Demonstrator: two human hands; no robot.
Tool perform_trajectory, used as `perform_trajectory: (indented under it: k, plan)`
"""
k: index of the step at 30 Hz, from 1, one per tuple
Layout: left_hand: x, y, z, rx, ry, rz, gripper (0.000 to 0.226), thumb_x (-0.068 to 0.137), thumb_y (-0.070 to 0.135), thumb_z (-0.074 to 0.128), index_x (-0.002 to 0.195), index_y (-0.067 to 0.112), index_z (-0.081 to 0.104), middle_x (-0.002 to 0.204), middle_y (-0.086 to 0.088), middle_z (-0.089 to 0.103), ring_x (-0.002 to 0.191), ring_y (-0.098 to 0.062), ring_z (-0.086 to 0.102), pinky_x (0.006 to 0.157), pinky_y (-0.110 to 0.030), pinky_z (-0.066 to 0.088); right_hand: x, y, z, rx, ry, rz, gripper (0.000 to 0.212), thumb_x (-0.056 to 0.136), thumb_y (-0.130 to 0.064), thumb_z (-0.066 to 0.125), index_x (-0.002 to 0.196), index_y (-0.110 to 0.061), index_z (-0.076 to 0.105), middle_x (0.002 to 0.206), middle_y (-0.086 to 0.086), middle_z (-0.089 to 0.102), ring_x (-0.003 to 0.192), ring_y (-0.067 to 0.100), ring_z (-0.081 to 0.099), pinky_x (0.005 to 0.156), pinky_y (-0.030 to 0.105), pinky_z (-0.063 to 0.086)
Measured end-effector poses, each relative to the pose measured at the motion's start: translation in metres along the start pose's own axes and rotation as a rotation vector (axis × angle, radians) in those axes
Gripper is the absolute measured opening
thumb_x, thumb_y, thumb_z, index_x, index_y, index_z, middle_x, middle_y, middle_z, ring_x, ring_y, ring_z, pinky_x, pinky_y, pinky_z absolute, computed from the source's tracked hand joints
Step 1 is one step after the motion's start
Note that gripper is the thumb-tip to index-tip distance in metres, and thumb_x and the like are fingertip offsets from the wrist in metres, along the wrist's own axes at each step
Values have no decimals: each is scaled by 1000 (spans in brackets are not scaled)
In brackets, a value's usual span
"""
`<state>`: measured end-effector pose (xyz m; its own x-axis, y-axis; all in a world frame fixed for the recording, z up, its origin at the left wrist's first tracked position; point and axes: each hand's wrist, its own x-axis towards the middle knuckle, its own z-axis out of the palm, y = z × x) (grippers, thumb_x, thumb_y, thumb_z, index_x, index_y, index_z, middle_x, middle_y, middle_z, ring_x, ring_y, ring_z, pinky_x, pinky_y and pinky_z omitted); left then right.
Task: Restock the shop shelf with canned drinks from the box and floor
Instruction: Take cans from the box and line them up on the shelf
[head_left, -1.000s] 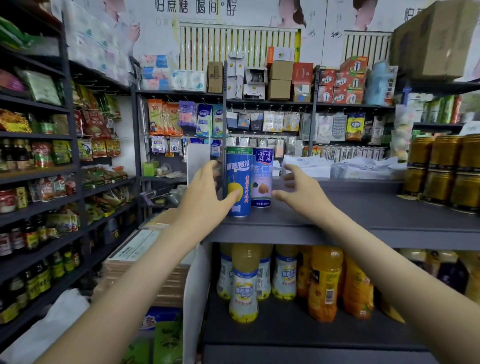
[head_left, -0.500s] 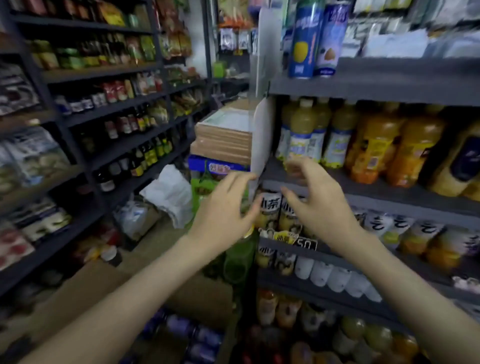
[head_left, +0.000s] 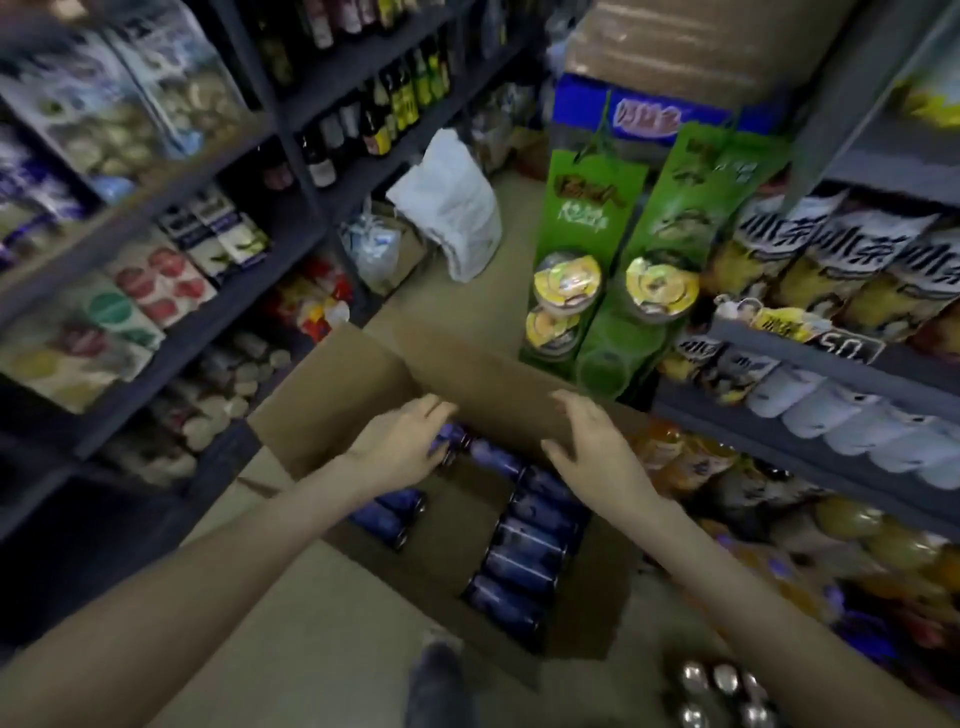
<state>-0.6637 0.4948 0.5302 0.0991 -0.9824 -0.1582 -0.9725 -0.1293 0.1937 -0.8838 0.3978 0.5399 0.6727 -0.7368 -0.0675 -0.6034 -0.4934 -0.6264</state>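
An open brown cardboard box (head_left: 483, 374) sits on the floor (head_left: 498, 291) with flaps raised. Dark blue cans (head_left: 524, 551) lie on their sides inside, one row along its right wall. Silver-topped cans (head_left: 722, 691) stand upright on the floor nearby

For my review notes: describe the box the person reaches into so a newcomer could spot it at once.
Find the aisle floor between the two dark shelf runs. On it, below the left hand and right hand, sits a brown cardboard box. Unlike the closed cartons stacked farther up the aisle, its flaps stand open and dark blue cans lie sideways inside.
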Motion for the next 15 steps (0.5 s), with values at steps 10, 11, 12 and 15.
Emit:
perform_trajectory:
  k: [10,11,12,15]
  plan:
    - [92,-149,152,132,-353,199,62,92,21,53,146,6,26,145,-17,34,126,-34,41,102,-41,34,100,69,238,-144,-208,390,65,91,-9,54,146,-3,21,147,14,30,137,28,29,110,34,27]
    - [100,-153,169,158,-383,200,65,93,23,51,148,9,19,149,-14,27,131,-32,35,107,-40,29,108,82,253,-178,-231,422,66,89,-7,55,146,-3,21,147,16,31,135,30,30,109,36,28]
    - [108,-158,187,172,-400,197,67,94,23,50,150,11,15,151,-13,24,134,-31,32,109,-40,28,115,97,268,-209,-254,444,67,88,-5,56,145,-2,22,146,17,31,134,32,31,108,39,28]
    - [127,-169,232,254,-457,221,73,90,22,54,150,14,12,152,-13,21,133,-32,32,109,-47,26,136,138,309,-290,-285,469,70,78,0,63,141,6,32,141,29,37,130,42,38,105,52,32]
